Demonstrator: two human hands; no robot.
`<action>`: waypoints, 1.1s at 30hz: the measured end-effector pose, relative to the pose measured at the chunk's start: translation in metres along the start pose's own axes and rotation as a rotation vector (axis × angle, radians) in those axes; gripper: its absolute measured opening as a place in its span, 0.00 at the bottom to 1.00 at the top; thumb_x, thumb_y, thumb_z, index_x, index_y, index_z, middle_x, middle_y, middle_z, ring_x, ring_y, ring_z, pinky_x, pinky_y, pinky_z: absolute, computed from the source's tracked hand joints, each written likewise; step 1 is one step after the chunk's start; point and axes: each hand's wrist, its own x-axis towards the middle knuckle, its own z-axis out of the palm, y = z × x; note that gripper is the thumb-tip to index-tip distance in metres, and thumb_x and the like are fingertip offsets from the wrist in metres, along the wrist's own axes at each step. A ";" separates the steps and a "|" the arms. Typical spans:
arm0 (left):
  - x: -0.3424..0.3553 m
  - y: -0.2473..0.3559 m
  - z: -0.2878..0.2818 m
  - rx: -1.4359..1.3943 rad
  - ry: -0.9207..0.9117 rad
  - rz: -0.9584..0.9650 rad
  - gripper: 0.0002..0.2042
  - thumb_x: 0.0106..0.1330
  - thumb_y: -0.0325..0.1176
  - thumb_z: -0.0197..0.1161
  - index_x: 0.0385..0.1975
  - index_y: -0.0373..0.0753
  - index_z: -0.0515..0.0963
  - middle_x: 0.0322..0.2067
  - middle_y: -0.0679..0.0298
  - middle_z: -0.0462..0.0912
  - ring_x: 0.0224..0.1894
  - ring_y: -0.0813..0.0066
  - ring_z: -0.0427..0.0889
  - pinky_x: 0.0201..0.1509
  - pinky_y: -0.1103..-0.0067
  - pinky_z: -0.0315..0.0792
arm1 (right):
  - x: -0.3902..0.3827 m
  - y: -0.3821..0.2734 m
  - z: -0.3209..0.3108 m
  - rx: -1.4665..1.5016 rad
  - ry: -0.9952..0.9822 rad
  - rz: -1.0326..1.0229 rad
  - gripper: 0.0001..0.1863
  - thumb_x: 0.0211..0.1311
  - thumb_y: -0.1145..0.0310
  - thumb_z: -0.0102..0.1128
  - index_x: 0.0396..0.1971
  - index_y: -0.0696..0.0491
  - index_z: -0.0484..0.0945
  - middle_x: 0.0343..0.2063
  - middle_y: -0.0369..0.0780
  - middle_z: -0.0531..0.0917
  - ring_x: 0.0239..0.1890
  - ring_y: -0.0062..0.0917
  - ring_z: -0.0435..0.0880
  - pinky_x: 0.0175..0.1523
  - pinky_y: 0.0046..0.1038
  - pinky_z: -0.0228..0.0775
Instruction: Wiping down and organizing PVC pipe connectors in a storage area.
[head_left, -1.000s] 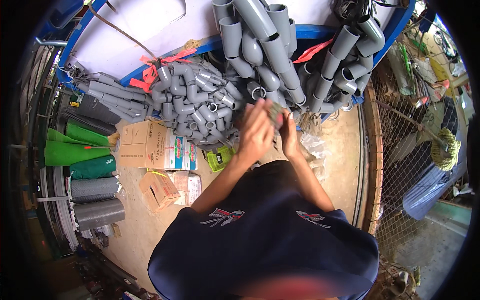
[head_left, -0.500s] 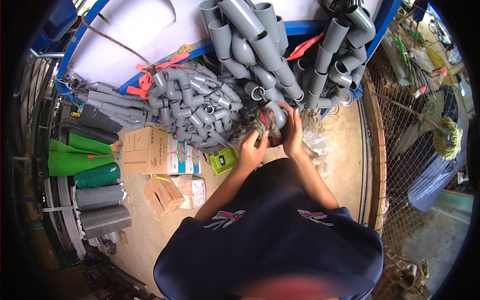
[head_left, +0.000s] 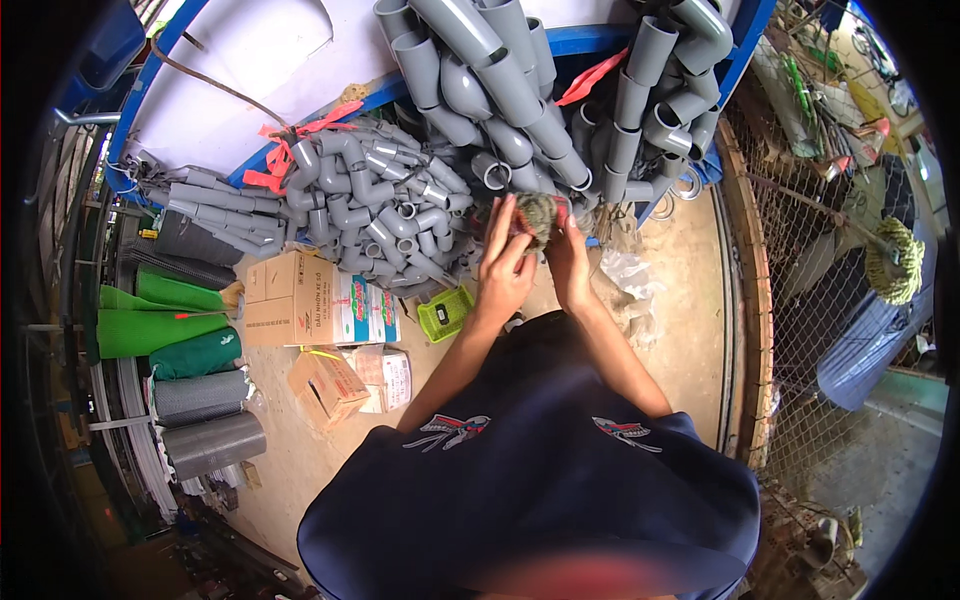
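My left hand (head_left: 505, 268) is closed on a bunched, dirty grey-green and red rag (head_left: 537, 216), with its fingers pressed against the cloth. Close beside it, my right hand (head_left: 569, 262) grips from the right side, its fingers upright along the rag's edge. The grey pipe fitting seen in this hand a moment earlier is now hidden behind the cloth. Just beyond both hands hang strung grey pipe fittings (head_left: 505, 75), large ones in bunches. A heap of small grey elbow fittings (head_left: 375, 205) lies to the left of my hands.
A light green basket (head_left: 445, 314) stands on the floor left of my forearm. Cardboard boxes (head_left: 290, 298) and rolls of mesh (head_left: 212, 445) are farther left. A blue-framed white panel (head_left: 250, 75) rises behind the fittings. Wire-mesh fencing (head_left: 815, 330) runs along the right.
Both hands have shifted slightly away from my body. The rag has turned over the grey fitting, whose rounded end showed before and is now covered. My view has shifted slightly.
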 end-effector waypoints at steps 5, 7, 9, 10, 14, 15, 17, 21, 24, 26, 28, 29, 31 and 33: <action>-0.014 -0.009 -0.033 -0.189 0.009 -0.258 0.11 0.62 0.18 0.66 0.44 0.27 0.81 0.64 0.42 0.76 0.58 0.54 0.85 0.55 0.72 0.78 | 0.007 -0.015 -0.016 -0.267 -0.049 0.000 0.29 0.83 0.49 0.40 0.67 0.59 0.67 0.53 0.50 0.83 0.60 0.34 0.80 0.72 0.38 0.64; -0.025 -0.030 -0.049 -0.185 -0.012 -0.274 0.11 0.60 0.16 0.64 0.43 0.26 0.81 0.57 0.45 0.82 0.54 0.58 0.86 0.55 0.74 0.77 | 0.007 -0.022 -0.016 -0.298 -0.052 0.025 0.28 0.82 0.49 0.41 0.66 0.57 0.67 0.53 0.47 0.84 0.61 0.33 0.80 0.72 0.38 0.64; -0.028 -0.040 -0.060 -0.149 0.068 -0.282 0.10 0.59 0.18 0.64 0.41 0.27 0.81 0.47 0.51 0.86 0.48 0.65 0.86 0.54 0.76 0.76 | 0.007 -0.022 -0.018 -0.371 -0.017 0.009 0.23 0.82 0.55 0.45 0.62 0.56 0.70 0.49 0.44 0.86 0.58 0.31 0.83 0.67 0.36 0.70; -0.022 -0.043 -0.064 -0.145 0.091 -0.328 0.09 0.62 0.20 0.65 0.42 0.28 0.81 0.46 0.53 0.86 0.47 0.71 0.85 0.53 0.75 0.76 | 0.007 -0.021 -0.022 -0.373 -0.021 0.007 0.23 0.82 0.55 0.45 0.62 0.56 0.70 0.49 0.44 0.86 0.58 0.31 0.83 0.67 0.36 0.70; 0.018 -0.050 -0.066 -0.408 0.342 -0.447 0.17 0.70 0.28 0.68 0.56 0.32 0.77 0.50 0.60 0.85 0.50 0.73 0.83 0.56 0.75 0.76 | 0.006 -0.022 -0.021 -0.494 0.016 -0.139 0.14 0.79 0.69 0.48 0.58 0.58 0.74 0.43 0.43 0.88 0.50 0.27 0.86 0.55 0.32 0.77; 0.039 -0.046 -0.060 -0.372 0.334 -0.380 0.20 0.71 0.29 0.68 0.61 0.32 0.74 0.51 0.60 0.85 0.52 0.72 0.83 0.59 0.75 0.76 | 0.005 -0.023 -0.022 -0.481 0.001 -0.130 0.14 0.79 0.70 0.48 0.57 0.58 0.74 0.42 0.43 0.88 0.48 0.27 0.87 0.54 0.31 0.78; 0.061 -0.058 -0.046 -0.405 0.213 -0.347 0.23 0.69 0.27 0.69 0.62 0.32 0.72 0.53 0.59 0.84 0.54 0.72 0.82 0.61 0.75 0.74 | 0.003 -0.025 -0.018 -0.469 -0.029 -0.117 0.14 0.79 0.71 0.47 0.56 0.58 0.74 0.41 0.43 0.88 0.46 0.27 0.87 0.53 0.31 0.78; 0.083 -0.111 -0.003 -0.357 0.280 -0.220 0.27 0.59 0.23 0.73 0.59 0.33 0.73 0.50 0.61 0.84 0.52 0.71 0.82 0.60 0.73 0.75 | -0.011 -0.023 -0.010 -0.428 -0.149 -0.042 0.13 0.79 0.71 0.46 0.54 0.60 0.75 0.38 0.43 0.87 0.41 0.28 0.87 0.50 0.31 0.80; 0.096 -0.126 0.000 -0.350 0.133 -0.226 0.28 0.54 0.23 0.76 0.56 0.33 0.73 0.48 0.59 0.83 0.50 0.70 0.82 0.59 0.72 0.75 | -0.018 -0.022 -0.007 -0.428 -0.178 0.002 0.13 0.80 0.70 0.46 0.54 0.60 0.75 0.37 0.44 0.86 0.39 0.29 0.87 0.51 0.32 0.81; 0.102 -0.121 0.002 -0.361 0.084 -0.277 0.29 0.51 0.26 0.78 0.54 0.33 0.73 0.46 0.58 0.83 0.49 0.69 0.82 0.57 0.71 0.76 | -0.019 -0.019 -0.008 -0.439 -0.188 0.031 0.13 0.80 0.70 0.46 0.54 0.60 0.75 0.37 0.43 0.86 0.39 0.28 0.87 0.51 0.32 0.81; 0.098 -0.102 0.001 -0.348 0.095 -0.266 0.30 0.50 0.26 0.79 0.54 0.33 0.74 0.46 0.58 0.83 0.48 0.68 0.83 0.57 0.72 0.76 | -0.018 -0.021 -0.009 -0.443 -0.182 0.015 0.13 0.79 0.71 0.47 0.54 0.61 0.75 0.37 0.43 0.86 0.40 0.28 0.86 0.51 0.31 0.81; 0.093 -0.093 -0.001 -0.331 0.110 -0.255 0.30 0.49 0.27 0.79 0.54 0.34 0.74 0.45 0.58 0.84 0.48 0.68 0.83 0.56 0.72 0.76 | -0.018 -0.023 -0.008 -0.418 -0.158 0.005 0.12 0.78 0.73 0.47 0.53 0.61 0.76 0.37 0.42 0.86 0.40 0.27 0.86 0.51 0.29 0.80; 0.078 -0.087 -0.007 -0.276 0.106 -0.243 0.30 0.48 0.28 0.79 0.54 0.33 0.76 0.45 0.55 0.85 0.48 0.64 0.85 0.56 0.71 0.77 | -0.018 -0.024 -0.001 -0.390 -0.136 -0.002 0.12 0.77 0.76 0.47 0.52 0.62 0.76 0.37 0.42 0.86 0.40 0.25 0.86 0.50 0.27 0.79; 0.067 -0.075 -0.018 -0.183 0.107 -0.156 0.29 0.49 0.29 0.79 0.54 0.33 0.79 0.49 0.51 0.85 0.51 0.61 0.86 0.56 0.69 0.78 | -0.016 -0.025 0.005 -0.458 -0.125 -0.082 0.13 0.76 0.77 0.50 0.55 0.62 0.76 0.39 0.41 0.87 0.41 0.22 0.86 0.50 0.25 0.78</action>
